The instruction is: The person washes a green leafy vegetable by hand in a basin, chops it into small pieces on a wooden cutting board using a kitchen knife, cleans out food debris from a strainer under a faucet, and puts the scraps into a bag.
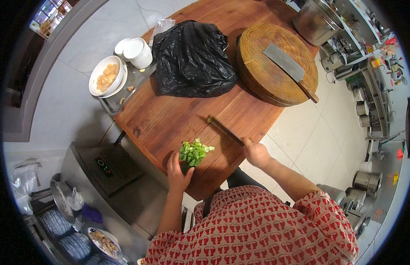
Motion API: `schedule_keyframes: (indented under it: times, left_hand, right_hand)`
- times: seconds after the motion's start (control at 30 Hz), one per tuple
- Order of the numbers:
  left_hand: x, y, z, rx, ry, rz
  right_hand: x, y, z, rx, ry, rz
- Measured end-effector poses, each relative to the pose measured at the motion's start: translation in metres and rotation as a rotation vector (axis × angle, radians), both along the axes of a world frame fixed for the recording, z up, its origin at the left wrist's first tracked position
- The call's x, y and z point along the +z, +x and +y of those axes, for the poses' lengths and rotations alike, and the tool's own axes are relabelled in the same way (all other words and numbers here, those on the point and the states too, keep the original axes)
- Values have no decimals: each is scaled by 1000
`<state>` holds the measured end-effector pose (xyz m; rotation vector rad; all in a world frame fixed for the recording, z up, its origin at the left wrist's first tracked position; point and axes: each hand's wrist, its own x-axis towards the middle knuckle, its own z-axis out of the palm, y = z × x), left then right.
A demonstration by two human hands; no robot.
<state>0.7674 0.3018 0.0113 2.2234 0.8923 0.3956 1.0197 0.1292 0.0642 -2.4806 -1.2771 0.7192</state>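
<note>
My right hand [257, 153] is closed around the handle of a knife [227, 131], likely a cleaver, seen nearly edge-on. Its blade reaches to the left over the wooden table [165, 121]. By the far end of the blade is a small greenish-brown piece [210, 119]. Chopped green vegetable pieces [193, 153] lie heaped near the table's front edge. My left hand [179, 173] rests against the near side of this heap, thumb and fingers spread around it. Whether any pieces are pinched under the palm is hidden.
A round wooden chopping block [258, 66] carries another cleaver [284, 62]. Beside it lies a black plastic bag [193, 59]. On a metal tray [138, 76] stand stacked white cups [138, 53] and a bowl [94, 78] of pale food. A steel pot [314, 25] stands behind.
</note>
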Motion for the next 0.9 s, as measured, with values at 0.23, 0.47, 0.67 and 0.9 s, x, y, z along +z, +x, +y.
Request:
schedule_keyframes:
  times: [0.23,0.47,0.67,0.9]
  left_hand:
    - [1,5,-10,-51,159,60]
    - [0,14,-11,-77,246,250]
    - [-17,27,-2,-46,361,108]
    - [-5,22,20,-160,257,-42]
  right_hand:
    - [-3,14,-15,-93,103,-91]
    - [2,-8,9,138,-70,-82]
    - [9,-54,33,400,-40,-107]
    - [-37,-41,-29,-278,170,232]
